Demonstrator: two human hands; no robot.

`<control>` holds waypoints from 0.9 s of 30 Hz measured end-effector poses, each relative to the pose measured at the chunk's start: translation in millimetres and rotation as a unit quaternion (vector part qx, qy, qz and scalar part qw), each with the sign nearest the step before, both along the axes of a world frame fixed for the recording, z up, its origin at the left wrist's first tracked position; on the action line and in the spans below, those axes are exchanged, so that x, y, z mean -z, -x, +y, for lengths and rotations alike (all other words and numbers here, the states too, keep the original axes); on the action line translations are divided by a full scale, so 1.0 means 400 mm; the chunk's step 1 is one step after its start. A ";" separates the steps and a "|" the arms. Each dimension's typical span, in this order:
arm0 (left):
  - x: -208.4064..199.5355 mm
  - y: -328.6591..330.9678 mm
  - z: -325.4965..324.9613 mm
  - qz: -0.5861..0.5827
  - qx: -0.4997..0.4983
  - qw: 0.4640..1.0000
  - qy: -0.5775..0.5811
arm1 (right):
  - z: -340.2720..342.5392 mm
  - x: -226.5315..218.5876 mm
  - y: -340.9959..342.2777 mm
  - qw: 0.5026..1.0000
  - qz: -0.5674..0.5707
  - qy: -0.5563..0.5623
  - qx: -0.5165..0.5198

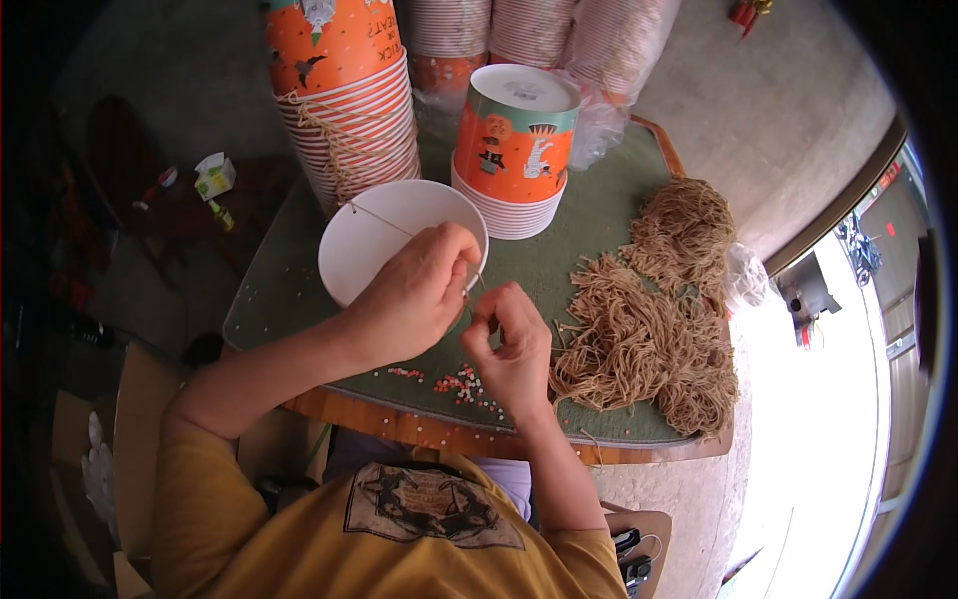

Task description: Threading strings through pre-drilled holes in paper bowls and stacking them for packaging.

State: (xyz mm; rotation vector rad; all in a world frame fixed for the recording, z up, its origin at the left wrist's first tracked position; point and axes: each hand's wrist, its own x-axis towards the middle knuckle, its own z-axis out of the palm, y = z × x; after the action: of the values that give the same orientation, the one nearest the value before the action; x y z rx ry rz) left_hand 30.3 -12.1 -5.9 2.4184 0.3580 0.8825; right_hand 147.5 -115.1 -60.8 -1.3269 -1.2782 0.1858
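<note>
A white-lined paper bucket (364, 245) stands on the table before me, its open mouth facing up. A thin tan string (381, 219) runs from a knot at its left rim across the mouth. My left hand (419, 299) is closed in a pinch on this string at the near right rim, and a short end sticks out by the fingers. Just right of it, my right hand (514, 349) is pinched closed too; what its fingertips hold is too small to make out. Small red and white beads (464, 383) lie scattered below the hands on the green tabletop (299, 290).
Two heaps of tan strings, a near heap (629, 344) and a far heap (684, 230), cover the table's right side. Upside-down printed orange buckets (514, 150) stand behind the white one. A tall bucket stack (349, 130) rises left; plastic-wrapped stacks (529, 30) line the back.
</note>
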 end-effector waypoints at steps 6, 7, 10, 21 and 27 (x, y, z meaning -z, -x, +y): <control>0.007 0.010 0.017 -0.057 -0.015 0.986 -0.154 | -0.011 0.012 0.019 0.997 -0.077 -0.023 0.020; 0.005 0.025 0.017 -0.077 -0.032 0.980 -0.181 | -0.017 0.014 0.028 0.998 -0.060 -0.025 -0.002; 0.018 0.093 -0.029 -0.124 -0.063 0.969 -0.204 | -0.040 0.016 0.041 0.999 -0.025 -0.004 -0.031; 0.094 0.105 -0.140 -0.148 -0.040 0.778 0.610 | -0.047 0.019 0.063 0.992 -0.117 -0.026 -0.033; 0.101 0.101 -0.107 -0.199 -0.017 0.727 0.658 | -0.044 0.020 0.064 0.988 -0.141 -0.042 -0.056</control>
State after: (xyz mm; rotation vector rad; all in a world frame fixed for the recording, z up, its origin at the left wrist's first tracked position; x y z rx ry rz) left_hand -9.9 -55.0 -46.4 0.8734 0.5864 0.7133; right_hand 121.9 -132.9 -68.7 -1.2395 -1.5831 0.0219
